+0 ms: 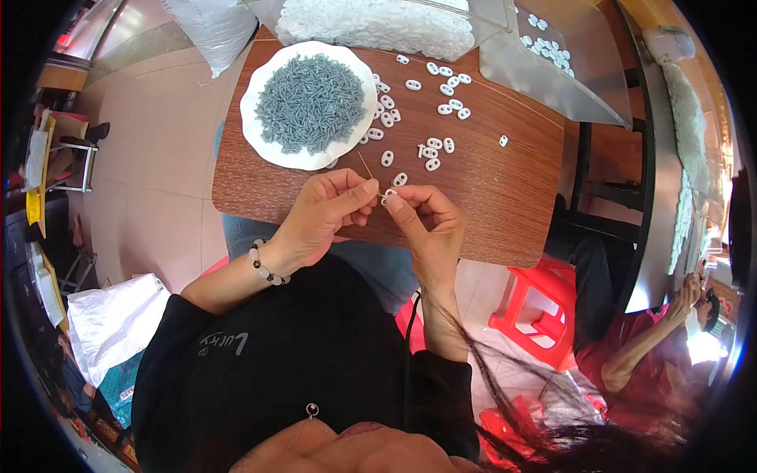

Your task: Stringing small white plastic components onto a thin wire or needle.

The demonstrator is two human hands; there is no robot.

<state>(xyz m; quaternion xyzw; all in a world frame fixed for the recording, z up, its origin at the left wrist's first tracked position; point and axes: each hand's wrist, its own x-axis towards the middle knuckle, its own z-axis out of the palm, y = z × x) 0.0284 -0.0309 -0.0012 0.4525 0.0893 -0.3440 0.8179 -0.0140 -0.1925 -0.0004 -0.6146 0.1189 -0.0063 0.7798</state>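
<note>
I see my left hand [327,211] with the thumb and the fingers pinched narrow on a thin wooden stick [367,168], which goes up and away from the fingertips toward the plate. My right hand [426,221] is just beside it, almost touching, and its thumb and first finger are closed on a small white oval piece [389,195] that sits exactly between the two hands, at the low end of the stick. I cannot tell if the stick already passes through a hole of the piece. On the left wrist there is a bracelet of beads [266,268]. Both hands are over the near edge of a brown wooden table [505,197]. Just beyond the fingertips some more loose white pieces [432,150] lie scattered on the wood, near to the hands. Farther up and to the left of the hands stands a white plate [260,138] with a heap of small grey-blue pieces [311,102]. Beyond it, at the far end of the table, is a clear plastic bag full of white pieces [378,24]. To the right of my hands, well apart and lower, is a red plastic stool [536,303], and another person in a red top [631,355] sits farther right.
</note>
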